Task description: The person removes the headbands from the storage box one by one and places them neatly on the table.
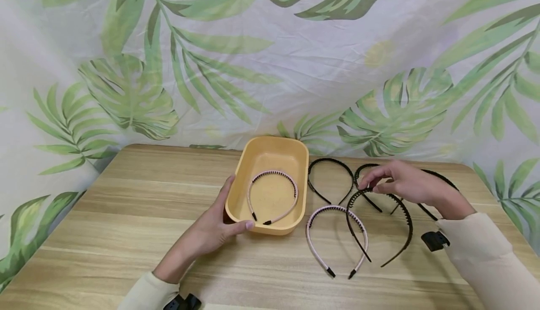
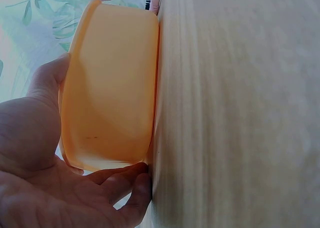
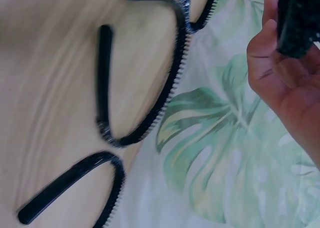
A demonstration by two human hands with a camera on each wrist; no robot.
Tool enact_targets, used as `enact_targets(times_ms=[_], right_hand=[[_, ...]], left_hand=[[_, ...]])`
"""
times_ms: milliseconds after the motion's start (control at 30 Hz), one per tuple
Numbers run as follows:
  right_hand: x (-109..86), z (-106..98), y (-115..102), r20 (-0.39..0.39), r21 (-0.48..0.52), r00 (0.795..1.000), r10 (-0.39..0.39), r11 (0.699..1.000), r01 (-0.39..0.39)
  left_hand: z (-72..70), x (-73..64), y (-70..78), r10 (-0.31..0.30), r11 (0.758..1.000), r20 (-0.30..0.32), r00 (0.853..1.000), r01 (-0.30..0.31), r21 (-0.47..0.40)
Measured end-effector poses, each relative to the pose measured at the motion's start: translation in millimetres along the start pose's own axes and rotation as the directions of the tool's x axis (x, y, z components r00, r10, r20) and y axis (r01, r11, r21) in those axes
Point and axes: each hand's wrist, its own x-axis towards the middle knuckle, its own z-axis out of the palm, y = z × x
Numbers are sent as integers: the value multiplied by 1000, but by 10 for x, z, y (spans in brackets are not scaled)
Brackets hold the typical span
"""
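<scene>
My left hand (image 1: 211, 228) grips the near-left corner of a yellow plastic tub (image 1: 278, 153), thumb over its rim. The left wrist view shows the fingers round the tub's (image 2: 110, 82) outer wall. Inside it lies a pink headband (image 1: 274, 172) with dark comb teeth. On the right, my right hand (image 1: 402, 183) pinches a black toothed headband (image 1: 410, 230) at its top, the ends hanging down. This band overlaps a second pink headband (image 1: 309, 237) on the table in the head view. In the right wrist view, the dark held band (image 3: 295, 32) is partly cut off.
Behind the right hand lie more black headbands: one (image 1: 331, 160) beside the tub, another (image 1: 363, 166) partly hidden by the hand, and one (image 1: 440, 176) farther right. All rest on a wooden table (image 1: 139, 207). A leaf-patterned cloth (image 1: 228, 85) hangs along its back edge.
</scene>
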Motion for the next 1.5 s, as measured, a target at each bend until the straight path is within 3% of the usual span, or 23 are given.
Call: enact_targets(times_ms=[500, 1500], right_hand=[[-140, 82, 318, 79, 42, 996, -49, 998, 46], [-177, 214, 501, 106, 77, 990, -91, 994, 84]], left_hand=[[2, 1, 7, -13, 1000, 1, 1000, 13, 1], [4, 6, 8, -24, 1000, 1, 1000, 24, -2]])
